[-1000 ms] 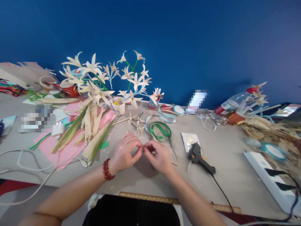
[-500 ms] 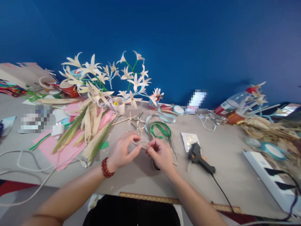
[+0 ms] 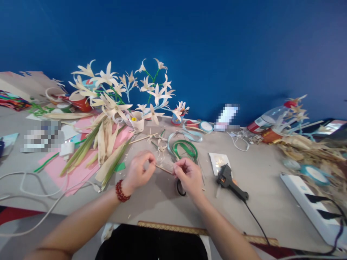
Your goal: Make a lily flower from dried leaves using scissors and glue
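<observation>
Both hands (image 3: 139, 171) (image 3: 190, 177) have drawn apart — curled inward, pinched closed on what looks like a thin stick (image 3: 164, 169).

Thin stick (image 3: 165, 169), one: ends concealed in the fingers of the left hand (image 3: 139, 171) and the right hand (image 3: 189, 177), surface detail too small to tell; black loop (image 3: 181, 194), one: partly hidden by the right hand. Pale object (image 3: 227, 115) at rear of bench (image 3: 265, 206) and grey item (image 3: 40, 137) at left: both pixelated, unidentifiable. Power strip (image 3: 301, 193) and dried husks (image 3: 325, 155): cut by right edge, husks blurred.
</observation>
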A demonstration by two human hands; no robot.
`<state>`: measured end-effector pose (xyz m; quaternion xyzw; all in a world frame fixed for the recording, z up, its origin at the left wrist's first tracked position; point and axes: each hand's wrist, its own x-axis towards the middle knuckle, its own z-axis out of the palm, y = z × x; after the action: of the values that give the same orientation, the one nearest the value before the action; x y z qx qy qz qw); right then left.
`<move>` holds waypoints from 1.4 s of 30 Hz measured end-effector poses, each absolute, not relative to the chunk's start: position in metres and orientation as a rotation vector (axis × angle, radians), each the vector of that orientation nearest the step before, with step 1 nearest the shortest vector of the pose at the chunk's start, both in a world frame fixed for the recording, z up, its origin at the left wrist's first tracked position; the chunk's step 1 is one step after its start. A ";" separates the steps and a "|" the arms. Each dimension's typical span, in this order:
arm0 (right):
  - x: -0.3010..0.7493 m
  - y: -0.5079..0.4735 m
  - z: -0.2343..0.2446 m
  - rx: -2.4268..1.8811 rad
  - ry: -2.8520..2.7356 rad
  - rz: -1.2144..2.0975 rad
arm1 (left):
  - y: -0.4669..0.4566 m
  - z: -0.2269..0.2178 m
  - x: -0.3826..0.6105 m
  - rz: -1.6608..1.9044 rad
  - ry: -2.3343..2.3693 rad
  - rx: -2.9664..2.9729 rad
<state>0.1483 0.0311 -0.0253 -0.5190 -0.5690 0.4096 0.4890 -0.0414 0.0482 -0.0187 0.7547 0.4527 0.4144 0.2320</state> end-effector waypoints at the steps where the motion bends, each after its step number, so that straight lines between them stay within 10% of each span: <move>1: 0.148 0.031 -0.026 -1.249 -1.377 1.029 | 0.047 -0.018 -0.040 1.105 1.197 2.080; 42: 0.139 0.028 -0.030 -1.252 -1.625 0.824 | 0.047 -0.018 -0.031 1.083 1.066 2.342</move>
<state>0.1391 0.0276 -0.0302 -0.5062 -0.6568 0.3331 0.4489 -0.0310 0.0468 -0.0183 0.8261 0.3759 0.3821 0.1738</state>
